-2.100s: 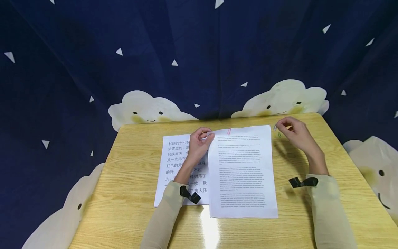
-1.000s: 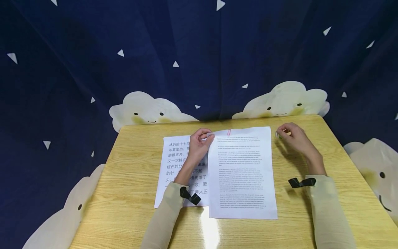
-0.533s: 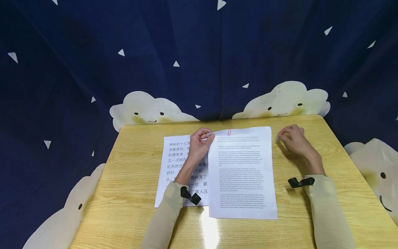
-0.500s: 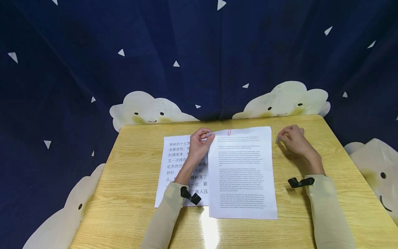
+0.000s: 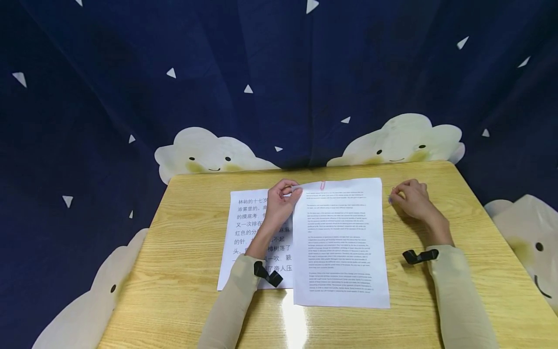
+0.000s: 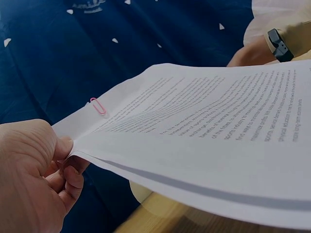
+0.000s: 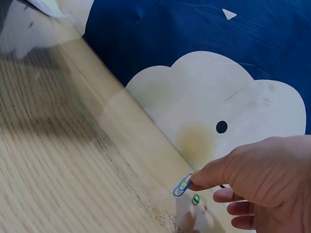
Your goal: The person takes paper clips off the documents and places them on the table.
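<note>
My left hand (image 5: 282,199) pinches the top left corner of a stack of printed sheets (image 5: 340,242), lifting it; thumb on top, fingers beneath in the left wrist view. A pink paper clip (image 6: 98,106) sits on the stack's top edge. To the right of the stack, my right hand (image 5: 411,198) pinches a blue paper clip (image 7: 182,185) between thumb and fingertip. Just beyond that clip in the right wrist view is a small green paper clip (image 7: 196,199), which appears to lie on the table. The right index finger is mostly hidden behind the thumb.
Another sheet with large Chinese print (image 5: 244,228) lies to the left, partly under the left forearm and the stack. Everything rests on a wooden table (image 5: 174,271). A dark blue curtain (image 5: 279,72) with clouds hangs behind the table's far edge.
My right hand has come slightly nearer and lower, still with the small clip between its fingers. The green clip, seen earlier beside it, is now mostly covered in the head view. Left hand keeps still.
</note>
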A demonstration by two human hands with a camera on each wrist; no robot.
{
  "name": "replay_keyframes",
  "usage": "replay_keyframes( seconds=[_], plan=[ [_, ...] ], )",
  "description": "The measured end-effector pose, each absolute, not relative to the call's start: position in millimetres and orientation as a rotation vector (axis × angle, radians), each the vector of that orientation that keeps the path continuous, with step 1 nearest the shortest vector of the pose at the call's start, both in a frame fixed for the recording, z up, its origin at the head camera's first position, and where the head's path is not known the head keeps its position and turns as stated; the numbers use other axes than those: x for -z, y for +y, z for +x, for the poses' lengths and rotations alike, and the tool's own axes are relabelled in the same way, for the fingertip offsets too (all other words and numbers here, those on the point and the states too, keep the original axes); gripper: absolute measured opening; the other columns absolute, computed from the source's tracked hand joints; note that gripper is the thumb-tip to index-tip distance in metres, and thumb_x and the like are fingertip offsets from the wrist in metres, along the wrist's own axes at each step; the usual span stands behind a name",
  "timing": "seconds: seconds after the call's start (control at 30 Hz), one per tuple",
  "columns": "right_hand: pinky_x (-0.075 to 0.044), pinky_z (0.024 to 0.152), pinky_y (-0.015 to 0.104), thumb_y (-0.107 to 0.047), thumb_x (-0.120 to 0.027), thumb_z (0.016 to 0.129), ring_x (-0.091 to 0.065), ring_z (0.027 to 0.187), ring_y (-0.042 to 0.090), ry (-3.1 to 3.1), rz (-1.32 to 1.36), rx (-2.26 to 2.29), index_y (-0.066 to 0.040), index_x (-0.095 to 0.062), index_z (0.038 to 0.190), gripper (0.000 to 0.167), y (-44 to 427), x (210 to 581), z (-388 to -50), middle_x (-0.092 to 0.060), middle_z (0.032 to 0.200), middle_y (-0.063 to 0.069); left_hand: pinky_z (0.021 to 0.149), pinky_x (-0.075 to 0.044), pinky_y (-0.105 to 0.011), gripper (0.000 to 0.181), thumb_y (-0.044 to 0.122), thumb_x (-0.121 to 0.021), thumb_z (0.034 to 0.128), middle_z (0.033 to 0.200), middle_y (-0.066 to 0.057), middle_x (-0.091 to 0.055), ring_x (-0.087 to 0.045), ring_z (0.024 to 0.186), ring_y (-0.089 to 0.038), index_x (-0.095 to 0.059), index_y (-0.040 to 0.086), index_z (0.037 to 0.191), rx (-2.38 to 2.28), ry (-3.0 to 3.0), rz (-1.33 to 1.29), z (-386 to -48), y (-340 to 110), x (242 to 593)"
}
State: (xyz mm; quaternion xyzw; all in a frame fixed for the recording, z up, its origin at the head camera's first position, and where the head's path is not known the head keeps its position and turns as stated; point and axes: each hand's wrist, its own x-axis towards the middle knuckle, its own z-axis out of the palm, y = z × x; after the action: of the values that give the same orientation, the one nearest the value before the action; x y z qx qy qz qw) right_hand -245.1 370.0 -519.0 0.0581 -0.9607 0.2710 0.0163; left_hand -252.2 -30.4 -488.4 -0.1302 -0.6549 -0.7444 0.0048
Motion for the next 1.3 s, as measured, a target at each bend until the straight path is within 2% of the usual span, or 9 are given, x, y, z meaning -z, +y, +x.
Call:
replay_keyframes(
  seconds=[0.23,0.97,1.3],
  plan=[
    [-0.021,0.099,0.072,-0.014,-0.055,0.106,-0.026,0.127,0.059,-3.01,0.177,-0.819,0.005,-0.067,0.099,0.024,372.0,524.0,-247.0,-0.044,0.131,0.038,0.058,-0.055,-0.025,0.013,-0.002,-0.066,0.1001,0.097,-0.023,-0.075,-0.07,0.061,-0.012,-0.065,-0.005,0.113,2.336,-2.049,-0.429,-251.5,-30.2,489.3],
    [-0.02,0.098,0.073,-0.017,-0.056,0.105,-0.026,0.125,0.059,-3.031,0.122,-0.788,0.008,-0.068,0.1,0.028,371.2,525.7,-247.5,-0.044,0.129,0.038,0.059,-0.056,-0.026,0.013,0.001,-0.067,0.1001,0.096,-0.016,-0.077,-0.07,0.061,-0.013,-0.066,-0.002,0.112,2.325,-2.066,-0.431,-251.2,-30.5,490.6],
    [-0.021,0.097,0.072,-0.016,-0.057,0.104,-0.027,0.123,0.058,-3.017,0.121,-0.79,0.009,-0.068,0.1,0.027,371.6,525.0,-247.7,-0.043,0.129,0.038,0.059,-0.055,-0.025,0.013,0.0,-0.067,0.0997,0.096,-0.021,-0.076,-0.07,0.061,-0.012,-0.066,-0.004,0.113,2.314,-2.062,-0.442,-251.7,-30.9,489.9]
  ],
)
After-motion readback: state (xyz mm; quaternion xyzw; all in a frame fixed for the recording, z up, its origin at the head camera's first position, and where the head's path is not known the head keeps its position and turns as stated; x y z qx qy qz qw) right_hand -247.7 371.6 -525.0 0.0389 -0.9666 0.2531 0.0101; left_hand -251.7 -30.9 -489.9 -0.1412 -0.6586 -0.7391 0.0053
